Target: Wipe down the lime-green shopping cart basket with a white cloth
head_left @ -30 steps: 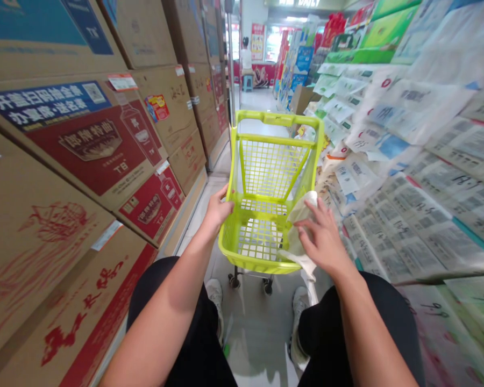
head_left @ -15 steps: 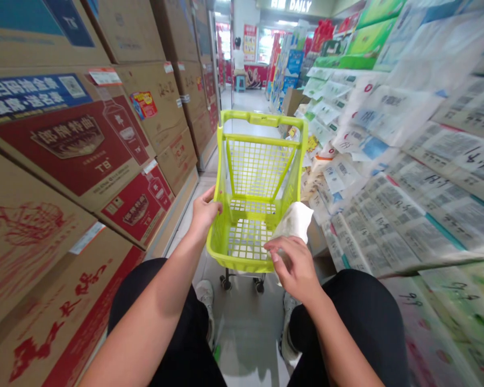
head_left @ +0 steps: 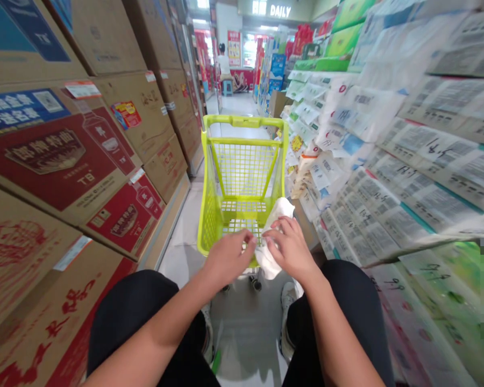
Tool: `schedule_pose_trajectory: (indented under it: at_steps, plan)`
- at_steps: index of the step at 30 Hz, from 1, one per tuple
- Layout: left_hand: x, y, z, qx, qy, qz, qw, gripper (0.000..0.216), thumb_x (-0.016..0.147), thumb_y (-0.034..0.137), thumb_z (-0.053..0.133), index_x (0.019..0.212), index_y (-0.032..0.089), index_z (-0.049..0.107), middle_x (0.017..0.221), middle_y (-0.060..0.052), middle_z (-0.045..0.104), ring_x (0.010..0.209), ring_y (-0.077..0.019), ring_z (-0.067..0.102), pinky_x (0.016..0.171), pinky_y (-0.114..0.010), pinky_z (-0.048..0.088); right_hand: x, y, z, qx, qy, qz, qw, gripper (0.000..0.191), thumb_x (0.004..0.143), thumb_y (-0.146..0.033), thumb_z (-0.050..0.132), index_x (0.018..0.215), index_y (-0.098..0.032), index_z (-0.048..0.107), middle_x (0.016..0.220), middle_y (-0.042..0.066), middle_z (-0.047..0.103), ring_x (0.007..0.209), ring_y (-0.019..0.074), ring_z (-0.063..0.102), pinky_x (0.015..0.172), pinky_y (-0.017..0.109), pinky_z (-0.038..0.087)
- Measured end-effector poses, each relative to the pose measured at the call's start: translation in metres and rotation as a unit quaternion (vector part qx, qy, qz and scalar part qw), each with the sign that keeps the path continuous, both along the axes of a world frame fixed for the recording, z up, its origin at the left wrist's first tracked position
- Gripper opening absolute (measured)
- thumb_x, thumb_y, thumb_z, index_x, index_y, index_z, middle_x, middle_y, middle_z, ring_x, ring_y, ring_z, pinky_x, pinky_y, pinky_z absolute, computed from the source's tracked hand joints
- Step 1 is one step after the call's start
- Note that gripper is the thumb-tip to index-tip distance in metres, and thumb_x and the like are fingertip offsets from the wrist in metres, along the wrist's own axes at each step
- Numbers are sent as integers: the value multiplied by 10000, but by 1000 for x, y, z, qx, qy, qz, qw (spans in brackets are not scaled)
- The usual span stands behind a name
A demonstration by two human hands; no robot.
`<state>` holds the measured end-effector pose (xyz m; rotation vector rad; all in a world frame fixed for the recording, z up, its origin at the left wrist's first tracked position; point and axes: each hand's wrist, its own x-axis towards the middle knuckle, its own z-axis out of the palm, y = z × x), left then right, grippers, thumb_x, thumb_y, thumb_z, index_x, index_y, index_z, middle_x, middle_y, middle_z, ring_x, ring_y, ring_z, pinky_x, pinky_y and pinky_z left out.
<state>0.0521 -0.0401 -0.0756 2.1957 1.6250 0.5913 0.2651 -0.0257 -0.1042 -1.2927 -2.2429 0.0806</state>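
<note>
In front of me stands a lime-green shopping basket cart [head_left: 245, 122] with grid walls and small wheels. A crumpled white cloth [head_left: 271, 264] hangs over its near right rim. My right hand [head_left: 292, 247] is closed on this cloth, fingers bent over its upper part. Left of the cloth, my left hand [head_left: 232, 255] hovers over the cart's near edge. Its thumb and fingers are slightly apart and point toward the cloth, with nothing visible in them. Both forearms reach forward between my bent knees.
Stacked cardboard cartons [head_left: 64, 153] line the left side. Piles of plastic-wrapped paper packs [head_left: 411, 188] rise close on the right. A tiled aisle floor [head_left: 242, 102] runs ahead, where a person [head_left: 223, 64] sits on a blue stool [head_left: 227, 87].
My left hand has left the cart's left rim and moved right, near the cloth. My right hand has moved up onto the cloth. The view has turned slightly right.
</note>
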Motion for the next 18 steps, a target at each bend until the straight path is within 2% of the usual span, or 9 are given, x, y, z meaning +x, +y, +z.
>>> schedule_pose_trajectory:
  at_steps: [3,6,9,12,15,18]
  plan:
    - [21,-7,-18,22,117,21,993,510,1003,535,310,920,233,713,804,-113,739,723,-275,690,620,-347,397,-5,-4,4,7,-11,-9,1000,211,1000,-276,504,972,-244,710,997,73,630,1137,261,554,1213,580,267]
    - [14,1,-25,48,142,34,988,576,1007,554,274,839,229,719,769,-118,734,709,-266,682,605,-328,340,-8,-10,10,-9,-12,19,1000,258,1031,-281,462,905,-237,683,873,38,619,1051,230,581,1233,557,229]
    - [-11,13,-22,52,137,42,988,560,996,573,308,815,229,711,744,-94,726,713,-248,670,592,-312,285,-16,-14,14,-24,2,60,998,251,1038,-315,473,940,-239,691,867,30,630,1027,216,595,1239,538,219]
    - [-44,27,-17,56,135,36,989,515,998,536,325,800,231,689,729,-70,709,725,-241,655,585,-313,229,-31,-13,11,-21,1,99,995,212,1035,-299,489,1036,-241,693,956,42,676,1094,212,603,1236,527,226]
    - [-75,42,-14,47,130,9,990,496,997,496,329,744,227,660,719,-58,693,713,-221,628,596,-312,225,-50,-7,4,2,-14,131,991,193,1033,-260,504,1118,-257,677,1055,36,714,1197,205,590,1254,539,163]
    - [-97,53,-13,31,112,23,993,472,980,471,353,704,228,649,682,-44,669,662,-198,595,593,-302,234,-59,8,0,28,-13,139,990,200,1036,-256,500,1123,-277,679,1108,23,736,1256,201,572,1265,552,101]
